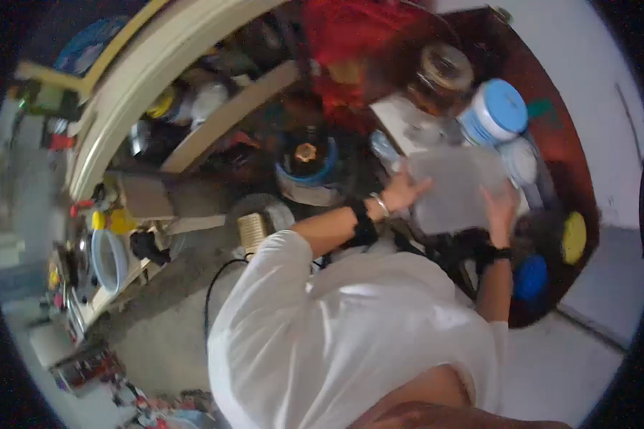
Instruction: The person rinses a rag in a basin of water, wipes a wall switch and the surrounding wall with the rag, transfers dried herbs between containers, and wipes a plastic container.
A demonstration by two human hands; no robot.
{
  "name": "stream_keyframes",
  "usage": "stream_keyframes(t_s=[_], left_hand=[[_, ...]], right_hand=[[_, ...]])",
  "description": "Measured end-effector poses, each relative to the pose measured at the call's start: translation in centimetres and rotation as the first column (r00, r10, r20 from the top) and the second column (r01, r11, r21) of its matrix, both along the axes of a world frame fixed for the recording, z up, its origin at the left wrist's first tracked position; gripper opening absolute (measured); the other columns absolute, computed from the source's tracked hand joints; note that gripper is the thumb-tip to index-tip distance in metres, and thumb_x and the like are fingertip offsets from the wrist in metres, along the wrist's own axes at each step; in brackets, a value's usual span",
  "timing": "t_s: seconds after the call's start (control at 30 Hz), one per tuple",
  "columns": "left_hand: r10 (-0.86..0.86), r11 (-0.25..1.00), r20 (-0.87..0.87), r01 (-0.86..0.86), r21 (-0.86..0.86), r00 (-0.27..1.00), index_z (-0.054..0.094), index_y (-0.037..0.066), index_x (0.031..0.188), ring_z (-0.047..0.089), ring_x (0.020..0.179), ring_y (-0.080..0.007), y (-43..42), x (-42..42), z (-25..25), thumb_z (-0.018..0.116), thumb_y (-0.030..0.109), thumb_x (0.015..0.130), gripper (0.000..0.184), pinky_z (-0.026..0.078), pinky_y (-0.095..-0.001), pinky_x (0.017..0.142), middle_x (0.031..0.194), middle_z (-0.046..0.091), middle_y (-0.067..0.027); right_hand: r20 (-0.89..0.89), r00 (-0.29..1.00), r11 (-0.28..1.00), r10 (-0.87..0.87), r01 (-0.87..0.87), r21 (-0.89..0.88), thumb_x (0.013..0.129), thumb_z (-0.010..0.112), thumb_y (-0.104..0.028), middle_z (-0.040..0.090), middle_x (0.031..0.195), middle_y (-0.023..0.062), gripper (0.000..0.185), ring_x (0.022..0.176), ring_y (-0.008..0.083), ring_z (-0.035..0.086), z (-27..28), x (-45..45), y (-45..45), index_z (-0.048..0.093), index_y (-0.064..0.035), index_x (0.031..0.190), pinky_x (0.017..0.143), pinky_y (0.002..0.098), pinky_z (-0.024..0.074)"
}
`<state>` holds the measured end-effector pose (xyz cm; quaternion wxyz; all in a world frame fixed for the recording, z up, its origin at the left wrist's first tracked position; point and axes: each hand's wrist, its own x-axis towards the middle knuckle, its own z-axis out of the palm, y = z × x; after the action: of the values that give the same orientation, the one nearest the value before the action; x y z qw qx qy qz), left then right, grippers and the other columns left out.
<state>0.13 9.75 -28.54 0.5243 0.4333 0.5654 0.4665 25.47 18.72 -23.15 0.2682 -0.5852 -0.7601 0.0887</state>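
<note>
A pale translucent rectangular container [454, 189], blurred, lies between my two hands over the crowded dark red table. My left hand [406, 189], with a bracelet and a dark band at the wrist, grips its left edge. At its right edge, my right hand [502, 207] has the thumb over the top and the fingers along the side. Just behind it stand a white tub with a blue lid [506, 107] and a glass jar [445, 69]. Whatever lies under the container is hidden.
A yellow round lid [574, 237] and a blue round one [530, 278] are at the table's right. A blue-rimmed pot [306, 175] stands left of centre. Cluttered shelves [229, 118] are farther left, with a white basin [109, 262] and a dark cable [211, 286] below.
</note>
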Motion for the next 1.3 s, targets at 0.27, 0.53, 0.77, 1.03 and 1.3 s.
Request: stream_keyframes(t_s=[0.27, 0.53, 0.77, 1.03, 1.3], left_hand=[[0.006, 0.999, 0.157, -0.014, 0.052, 0.988, 0.011, -0.003, 0.133, 0.051, 0.105, -0.0238, 0.1, 0.3, 0.3, 0.064, 0.023, 0.080, 0.080, 0.043, -0.0351, 0.089, 0.120, 0.047, -0.0185], [-0.035, 0.988, 0.183, 0.062, -0.143, 0.982, 0.005, 0.000, 0.136, 0.055, 0.098, -0.0231, -0.4, -0.3, 4.2, 0.061, 0.037, 0.081, 0.087, 0.050, -0.0281, 0.060, 0.120, 0.047, -0.0176], [0.048, 0.997, -0.006, -0.049, -0.067, 0.999, 0.014, -0.001, 0.135, 0.051, 0.103, -0.0282, 0.7, -0.3, 1.4, 0.057, 0.042, 0.082, 0.080, 0.045, -0.0349, 0.084, 0.121, 0.046, -0.0197], [0.080, 0.983, 0.056, -0.088, 0.159, 0.995, 0.021, -0.003, 0.132, 0.043, 0.115, -0.0312, 1.5, 0.3, -0.5, 0.054, 0.029, 0.085, 0.066, 0.033, -0.0380, 0.097, 0.123, 0.044, -0.0237], [0.090, 0.995, 0.012, -0.090, -0.043, 0.996, 0.007, -0.007, 0.137, 0.037, 0.122, -0.0335, 1.2, -0.2, -0.1, 0.049, 0.028, 0.086, 0.075, 0.030, -0.0341, 0.100, 0.132, 0.033, -0.0267]], right_hand=[[0.014, 0.997, 0.990, -0.069, 0.071, -0.122, 0.066, 0.074, -0.035, 0.050, 0.122, 0.0199, 0.076, 0.111, 0.0341, 0.049, -0.1, 1.0, 0.1, 0.043, -0.0012, 0.126, 0.092, 0.0380, 0.0399], [-0.019, 0.998, 0.981, -0.068, 0.063, -0.184, 0.068, 0.072, -0.038, 0.048, 0.122, 0.0226, 0.076, 0.113, 0.0350, 0.046, 0.2, 0.4, -0.2, 0.042, -0.0001, 0.126, 0.093, 0.0393, 0.0388], [0.020, 0.990, 0.981, -0.137, 0.139, -0.135, 0.070, 0.069, -0.039, 0.048, 0.120, 0.0257, 0.073, 0.112, 0.0388, 0.046, 0.0, -0.7, -0.6, 0.042, 0.0010, 0.126, 0.093, 0.0418, 0.0382], [-0.013, 0.991, 0.991, -0.132, 0.131, -0.024, 0.072, 0.071, -0.030, 0.053, 0.114, 0.0212, 0.066, 0.109, 0.0338, 0.049, -0.2, -1.0, -0.6, 0.045, 0.0040, 0.122, 0.091, 0.0383, 0.0391], [0.096, 0.992, 0.990, -0.085, 0.095, -0.105, 0.075, 0.064, -0.040, 0.047, 0.121, 0.0268, 0.067, 0.115, 0.0400, 0.042, -0.6, -1.3, -0.6, 0.045, 0.0017, 0.124, 0.097, 0.0447, 0.0338]])
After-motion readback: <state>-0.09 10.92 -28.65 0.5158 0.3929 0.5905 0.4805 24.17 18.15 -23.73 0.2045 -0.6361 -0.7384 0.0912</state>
